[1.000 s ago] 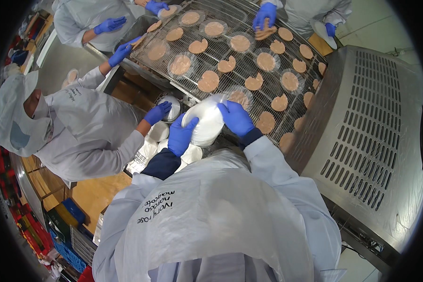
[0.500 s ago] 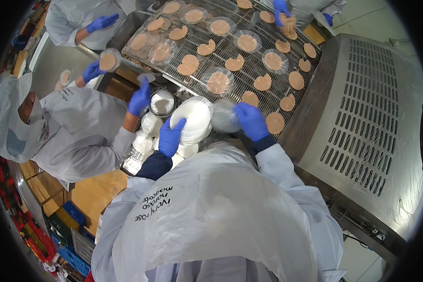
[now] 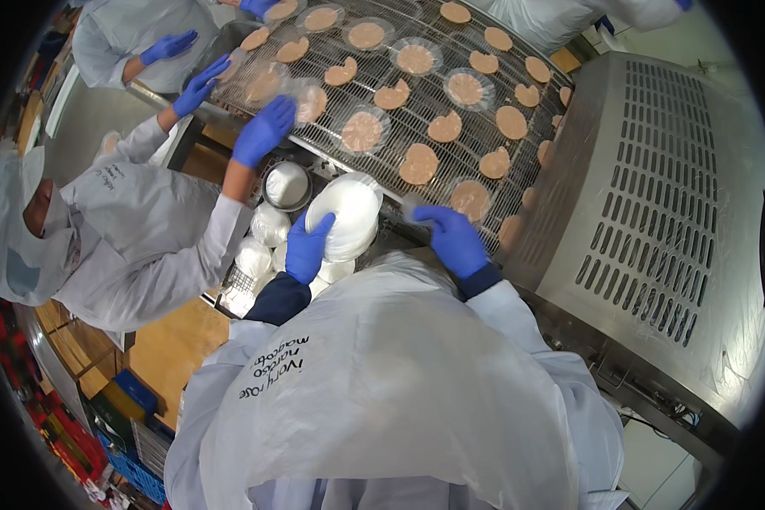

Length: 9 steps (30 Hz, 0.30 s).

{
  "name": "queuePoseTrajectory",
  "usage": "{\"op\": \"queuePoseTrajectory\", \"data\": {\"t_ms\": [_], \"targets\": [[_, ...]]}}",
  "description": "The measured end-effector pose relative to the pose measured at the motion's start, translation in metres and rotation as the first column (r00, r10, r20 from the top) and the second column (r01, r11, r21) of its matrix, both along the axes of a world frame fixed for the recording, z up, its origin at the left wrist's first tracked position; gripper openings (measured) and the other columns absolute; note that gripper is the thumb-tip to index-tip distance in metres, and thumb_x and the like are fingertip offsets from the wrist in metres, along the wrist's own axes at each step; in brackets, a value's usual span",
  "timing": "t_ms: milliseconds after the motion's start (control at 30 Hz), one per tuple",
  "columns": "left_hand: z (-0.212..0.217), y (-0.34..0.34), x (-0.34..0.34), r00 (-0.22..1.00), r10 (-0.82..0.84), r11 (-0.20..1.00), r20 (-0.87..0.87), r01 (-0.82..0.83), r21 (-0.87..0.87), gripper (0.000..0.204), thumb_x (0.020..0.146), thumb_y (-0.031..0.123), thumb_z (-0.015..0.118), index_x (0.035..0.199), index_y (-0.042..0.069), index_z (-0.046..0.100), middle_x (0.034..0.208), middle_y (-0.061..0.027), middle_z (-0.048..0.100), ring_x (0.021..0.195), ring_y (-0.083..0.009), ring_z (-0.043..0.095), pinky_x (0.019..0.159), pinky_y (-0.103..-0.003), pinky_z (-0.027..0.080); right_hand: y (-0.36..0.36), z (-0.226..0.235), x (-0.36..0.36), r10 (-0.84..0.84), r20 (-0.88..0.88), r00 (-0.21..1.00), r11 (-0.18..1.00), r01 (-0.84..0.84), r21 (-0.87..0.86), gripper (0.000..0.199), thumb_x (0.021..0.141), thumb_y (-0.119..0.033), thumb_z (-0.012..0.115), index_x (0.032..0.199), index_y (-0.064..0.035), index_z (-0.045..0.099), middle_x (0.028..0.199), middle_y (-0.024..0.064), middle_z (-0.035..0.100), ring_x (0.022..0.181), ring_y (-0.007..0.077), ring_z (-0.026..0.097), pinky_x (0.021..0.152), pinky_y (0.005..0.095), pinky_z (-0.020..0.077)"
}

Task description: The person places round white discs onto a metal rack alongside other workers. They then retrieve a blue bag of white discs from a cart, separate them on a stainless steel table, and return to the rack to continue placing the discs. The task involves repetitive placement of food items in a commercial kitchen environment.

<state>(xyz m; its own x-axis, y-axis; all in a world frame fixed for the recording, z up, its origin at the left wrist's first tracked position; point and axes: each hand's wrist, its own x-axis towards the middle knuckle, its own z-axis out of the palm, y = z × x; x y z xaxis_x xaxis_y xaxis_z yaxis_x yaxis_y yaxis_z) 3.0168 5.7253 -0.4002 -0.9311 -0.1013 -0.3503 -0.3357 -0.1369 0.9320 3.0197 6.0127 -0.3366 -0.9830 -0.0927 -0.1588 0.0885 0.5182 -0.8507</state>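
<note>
My left hand (image 3: 308,246) grips a thick stack of round white plastic film discs (image 3: 346,212), held in front of me with the thumb on top. Just right of the stack, at the conveyor's near edge, my right hand (image 3: 455,238) has its fingers closed. A blurred, see-through film disc (image 3: 412,206) shows at its fingertips. Beyond, on a wire-mesh conveyor (image 3: 391,119), lie many round pinkish-brown patties (image 3: 418,163), several with a piece out of the rim. Some have clear discs on them, among them a covered patty (image 3: 470,200) near my right hand.
A co-worker's gloved hands (image 3: 265,132) are over the conveyor's left end; another person's hand (image 3: 168,46) is behind. Left of my stack stand a metal pot (image 3: 287,184) with more discs and bagged disc stacks (image 3: 269,224). A slotted steel housing (image 3: 654,195) blocks the right.
The patties have travelled toward the far left. A patty near my right hand, bare before, now has a clear disc. The co-worker's hands have moved to the conveyor. My left hand stays put.
</note>
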Motion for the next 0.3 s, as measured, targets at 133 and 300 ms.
{"op": "queuePoseTrajectory", "data": {"t_ms": [133,300], "targets": [[0.003,0.019,0.005,1.0,-0.002,1.0,0.024,0.002,-0.011,0.039,0.087,0.017,0.072,0.121,-0.001,0.061,0.109,-0.0095,0.068,0.095,-0.0143,0.064,0.085,-0.029,0.051,-0.021,-0.003,-0.016,0.282,-0.143,0.949,0.951,-0.296,-0.087,0.027,0.081,0.008,0.051,0.099,-0.0032,0.066,0.099,0.0129,0.069,0.094,0.0234,0.066,0.087,0.0329,0.0501],[0.01,0.033,0.014,0.999,0.035,0.999,0.019,-0.035,-0.018,0.042,0.086,0.019,0.073,0.121,0.0,0.061,0.11,-0.0097,0.067,0.096,-0.0148,0.063,0.086,-0.029,0.051,0.019,0.007,-0.098,-0.034,-0.029,0.999,0.85,0.014,-0.527,0.024,0.083,0.007,0.05,0.098,-0.0041,0.066,0.098,0.0071,0.067,0.094,0.0185,0.063,0.088,0.0337,0.0491]]}}
